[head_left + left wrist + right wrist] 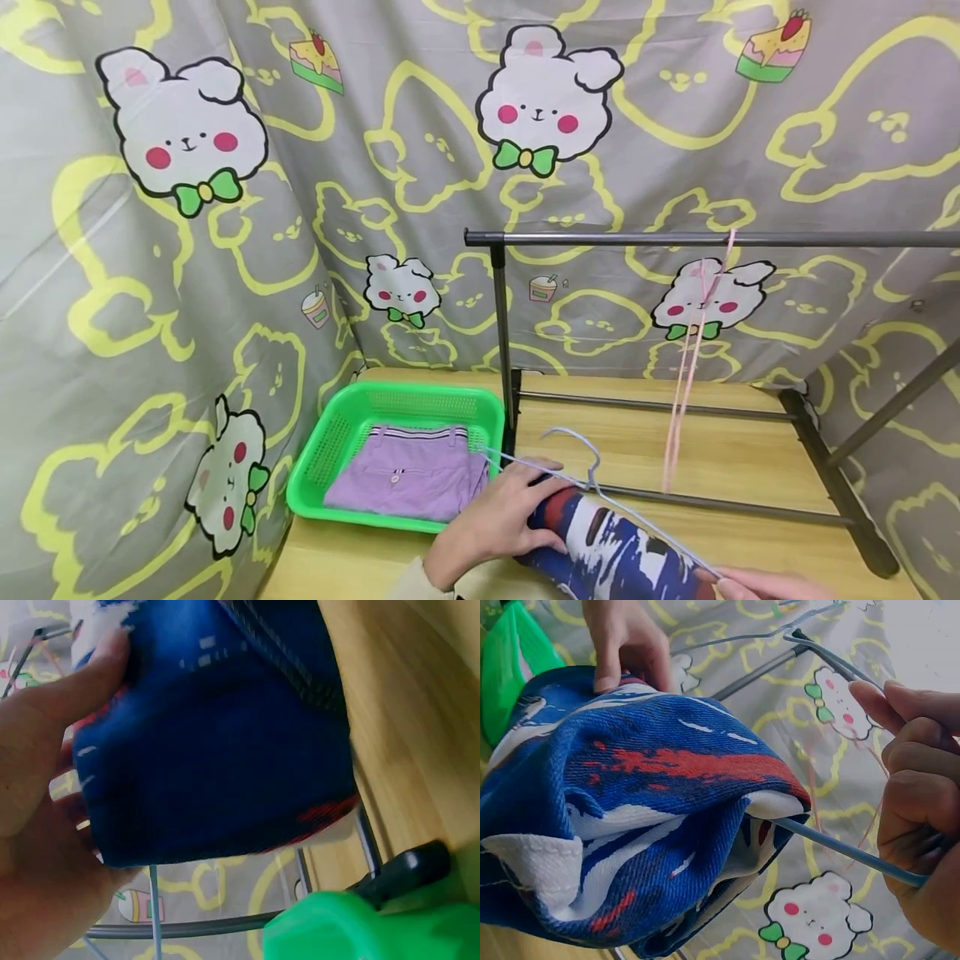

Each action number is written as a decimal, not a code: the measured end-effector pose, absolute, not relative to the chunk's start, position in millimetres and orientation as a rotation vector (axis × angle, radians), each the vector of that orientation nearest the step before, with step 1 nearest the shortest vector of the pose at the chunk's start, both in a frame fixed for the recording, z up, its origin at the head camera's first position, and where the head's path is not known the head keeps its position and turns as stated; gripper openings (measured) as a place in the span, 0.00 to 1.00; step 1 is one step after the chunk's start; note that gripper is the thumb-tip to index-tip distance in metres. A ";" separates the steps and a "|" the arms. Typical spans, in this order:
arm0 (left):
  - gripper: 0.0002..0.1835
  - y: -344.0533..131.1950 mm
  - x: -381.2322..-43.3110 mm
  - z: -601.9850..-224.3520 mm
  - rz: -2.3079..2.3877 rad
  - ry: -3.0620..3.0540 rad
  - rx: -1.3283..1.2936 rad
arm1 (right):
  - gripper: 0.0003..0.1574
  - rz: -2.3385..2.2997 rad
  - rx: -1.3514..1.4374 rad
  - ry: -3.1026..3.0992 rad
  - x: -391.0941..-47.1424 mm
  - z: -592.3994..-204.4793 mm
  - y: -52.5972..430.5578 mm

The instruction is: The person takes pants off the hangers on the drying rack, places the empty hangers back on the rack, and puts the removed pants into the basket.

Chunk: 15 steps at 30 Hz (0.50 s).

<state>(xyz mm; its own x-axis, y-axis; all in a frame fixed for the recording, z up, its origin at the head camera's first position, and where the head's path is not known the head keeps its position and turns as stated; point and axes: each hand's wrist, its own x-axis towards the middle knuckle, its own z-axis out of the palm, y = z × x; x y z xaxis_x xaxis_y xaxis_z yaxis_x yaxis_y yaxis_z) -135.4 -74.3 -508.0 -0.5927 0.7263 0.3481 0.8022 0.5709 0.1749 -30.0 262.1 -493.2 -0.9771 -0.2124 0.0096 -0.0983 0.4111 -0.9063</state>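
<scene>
We see a folded denim garment, blue with streaks of white and red (pixel 615 546), held up to the right of a green plastic basket (pixel 431 402) and nearer the person than it is. A thin pale-blue wire hanger (pixel 847 851) goes with the garment: one wire comes out of the fold of the cloth, and the hook rises above it, to the right of the basket. One end of the hanger crosses our view of the basket's right rim; we cannot tell whether it touches.

The left hand (pixel 501 512), just beside the basket's near right corner, grips the garment, its thumb on one face and its fingers round the other. The right hand (pixel 922 795), well to the right of the basket, has its fingers clamped on the hanger's end.

In the basket, whose walls are perforated, we find a folded purple cloth garment (pixel 408 479) lying with its striped waistband towards the back wall and a small button on its visible side.

Directly right of the basket stands a black metal rack (pixel 637 239), a thin pink loop (pixel 673 450) hanging from its top rail. Basket and rack stand on a pale wooden counter (pixel 322 558). Behind and left of the basket hangs a grey curtain with yellow outlines and white rabbit faces (pixel 45 400).
</scene>
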 end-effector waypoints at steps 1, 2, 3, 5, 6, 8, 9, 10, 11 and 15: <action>0.38 -75.2 -137.1 -507.6 -0.461 -2.579 -1.287 | 0.11 -1.639 -0.280 2.671 -26.1 -489.1 253.8; 0.38 -76.1 -138.4 -507.2 -0.454 -2.592 -1.299 | 0.12 -1.685 -0.303 2.742 -23.5 -486.9 247.9; 0.39 -77.0 -139.5 -506.7 -0.451 -2.605 -1.316 | 0.14 -1.703 -0.301 2.823 -20.7 -484.0 242.3; 0.41 -78.4 -141.2 -506.2 -0.441 -2.625 -1.354 | 0.16 -1.754 -0.334 2.866 -18.5 -479.5 235.7; 0.42 -78.9 -141.4 -506.0 -0.433 -2.635 -1.366 | 0.16 -1.751 -0.339 2.878 -18.0 -477.6 234.2; 0.43 -80.0 -141.3 -506.0 -0.404 -2.646 -1.378 | 0.17 -1.733 -0.373 2.917 -18.5 -474.9 232.1; 0.44 -80.5 -141.1 -506.1 -0.387 -2.643 -1.385 | 0.18 -1.718 -0.419 2.940 -19.2 -474.0 232.0; 0.44 -81.3 -140.5 -506.5 -0.370 -2.642 -1.383 | 0.20 -1.741 -0.488 2.955 -20.3 -473.9 231.7; 0.45 -81.8 -139.7 -506.9 -0.354 -2.645 -1.371 | 0.21 -1.761 -0.552 2.965 -21.4 -473.9 231.3; 0.39 -83.3 -134.0 -508.9 -0.369 -2.680 -1.334 | 0.24 -1.823 -0.678 2.947 -23.4 -474.4 230.3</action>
<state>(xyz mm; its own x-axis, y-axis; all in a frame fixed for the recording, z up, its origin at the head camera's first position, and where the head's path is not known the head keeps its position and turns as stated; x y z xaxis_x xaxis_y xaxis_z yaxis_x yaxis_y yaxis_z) -134.0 -83.3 -508.9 -0.6026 0.7675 0.2188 0.7981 0.5807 0.1610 -23.4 230.3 -474.4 -0.8541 -0.1124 0.5078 -0.5046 0.4161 -0.7565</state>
